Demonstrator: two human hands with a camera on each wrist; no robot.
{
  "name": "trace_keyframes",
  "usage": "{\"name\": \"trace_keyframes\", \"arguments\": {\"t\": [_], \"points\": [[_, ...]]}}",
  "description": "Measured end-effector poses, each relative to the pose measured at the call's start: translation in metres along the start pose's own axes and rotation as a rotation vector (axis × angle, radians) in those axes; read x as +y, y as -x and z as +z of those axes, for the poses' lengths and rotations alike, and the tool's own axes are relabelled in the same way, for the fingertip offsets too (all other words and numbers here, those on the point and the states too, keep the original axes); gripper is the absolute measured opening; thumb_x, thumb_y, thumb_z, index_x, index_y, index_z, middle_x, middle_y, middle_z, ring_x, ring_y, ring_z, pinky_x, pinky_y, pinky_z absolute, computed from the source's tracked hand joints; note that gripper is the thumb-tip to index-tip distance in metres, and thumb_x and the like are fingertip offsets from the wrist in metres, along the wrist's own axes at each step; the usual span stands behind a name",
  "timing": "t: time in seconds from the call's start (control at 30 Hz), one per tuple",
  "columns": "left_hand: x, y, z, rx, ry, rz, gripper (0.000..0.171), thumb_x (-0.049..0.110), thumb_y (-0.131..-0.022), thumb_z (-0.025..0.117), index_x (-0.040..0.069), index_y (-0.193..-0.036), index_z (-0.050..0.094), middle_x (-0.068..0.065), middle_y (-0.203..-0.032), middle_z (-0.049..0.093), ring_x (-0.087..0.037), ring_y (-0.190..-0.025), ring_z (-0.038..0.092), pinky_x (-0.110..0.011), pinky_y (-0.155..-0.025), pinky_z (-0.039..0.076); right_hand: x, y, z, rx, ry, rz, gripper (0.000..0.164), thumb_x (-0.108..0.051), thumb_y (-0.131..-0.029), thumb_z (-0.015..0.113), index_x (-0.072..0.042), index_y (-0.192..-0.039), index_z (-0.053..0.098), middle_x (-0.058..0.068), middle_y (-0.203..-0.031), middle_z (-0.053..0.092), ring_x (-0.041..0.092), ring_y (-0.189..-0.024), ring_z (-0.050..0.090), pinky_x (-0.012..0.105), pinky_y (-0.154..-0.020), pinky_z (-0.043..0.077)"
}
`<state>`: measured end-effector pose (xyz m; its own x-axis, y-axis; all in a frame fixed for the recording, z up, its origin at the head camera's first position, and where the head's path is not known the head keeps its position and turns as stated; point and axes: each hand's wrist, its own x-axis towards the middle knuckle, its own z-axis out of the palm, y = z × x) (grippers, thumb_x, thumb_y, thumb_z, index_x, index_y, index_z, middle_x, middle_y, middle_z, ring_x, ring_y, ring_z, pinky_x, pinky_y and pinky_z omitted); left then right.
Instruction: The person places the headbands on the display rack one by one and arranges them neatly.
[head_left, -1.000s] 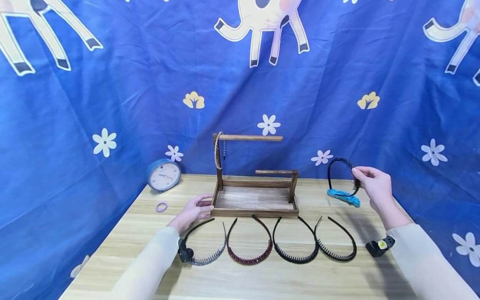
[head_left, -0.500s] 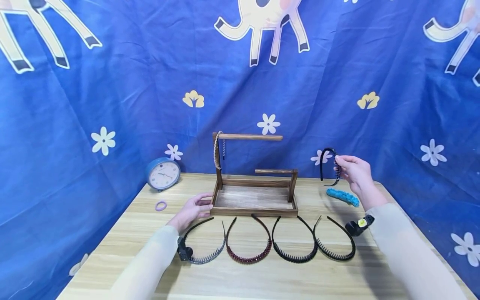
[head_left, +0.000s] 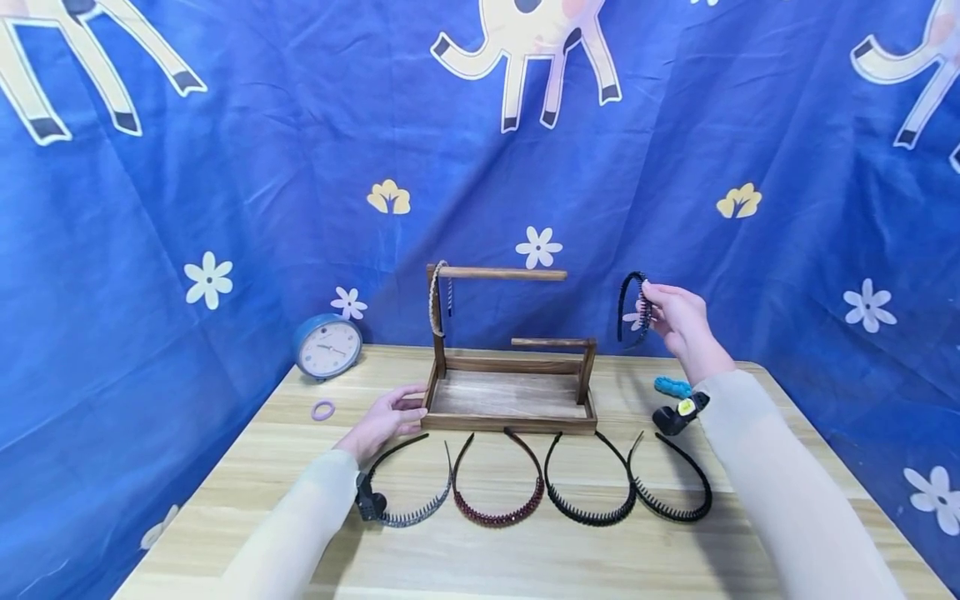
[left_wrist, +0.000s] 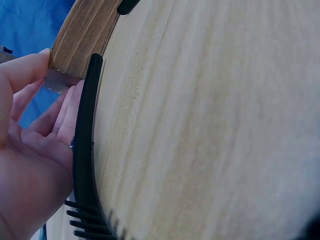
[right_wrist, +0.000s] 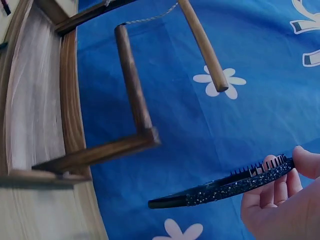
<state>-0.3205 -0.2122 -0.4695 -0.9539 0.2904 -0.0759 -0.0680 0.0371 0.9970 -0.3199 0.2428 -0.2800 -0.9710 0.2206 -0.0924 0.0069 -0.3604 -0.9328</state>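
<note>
Glittery black toothed headband has moved up and left.

The table had a light top with visible wood grain. Toward its far side, near the middle, stood a wooden stand with a tray-like base. Left of it was a blue clock, and before the clock lay a purple ring. In front of the stand, four headbands were in one row: a grey one, a dark red one and two black ones. To the right lay a turquoise band, partly hidden.
</note>
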Motion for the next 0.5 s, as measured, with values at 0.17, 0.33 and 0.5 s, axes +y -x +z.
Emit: {"name": "trace_keyframes", "arguments": {"t": [0.17,0.33,0.5], "points": [[0.000,0.000,0.000,-0.007,0.002,-0.003,0.056,-0.002,-0.089,0.056,0.002,-0.140,0.034,-0.030,-0.136,0.036,-0.035,-0.110,0.052,-0.042,-0.089,0.051,0.000,-0.006,0.016,0.013,-0.008,0.025,0.018,-0.013,-0.085,0.067,-0.006,-0.102,0.065,-0.001,-0.076,0.065,0.012,-0.063,0.061,0.023,-0.056,0.052],[-0.001,-0.001,-0.001,0.000,0.011,0.002,0.056,-0.001,-0.088,0.057,0.003,-0.140,0.036,-0.030,-0.135,0.037,-0.035,-0.110,0.052,-0.043,-0.089,0.051,0.002,-0.012,0.038,0.018,-0.035,0.028,0.003,-0.011,-0.085,0.067,-0.008,-0.086,0.068,-0.001,-0.072,0.065,0.011,-0.059,0.060,0.021,-0.055,0.052],[-0.001,-0.001,0.000,0.002,0.004,-0.005,0.058,0.001,-0.087,0.059,0.003,-0.140,0.036,-0.030,-0.136,0.037,-0.036,-0.112,0.051,-0.043,-0.090,0.050,0.003,-0.015,0.058,-0.020,-0.074,0.046,0.016,-0.008,-0.085,0.066,-0.005,-0.101,0.067,0.001,-0.077,0.065,0.012,-0.061,0.060,0.023,-0.062,0.055]]}}
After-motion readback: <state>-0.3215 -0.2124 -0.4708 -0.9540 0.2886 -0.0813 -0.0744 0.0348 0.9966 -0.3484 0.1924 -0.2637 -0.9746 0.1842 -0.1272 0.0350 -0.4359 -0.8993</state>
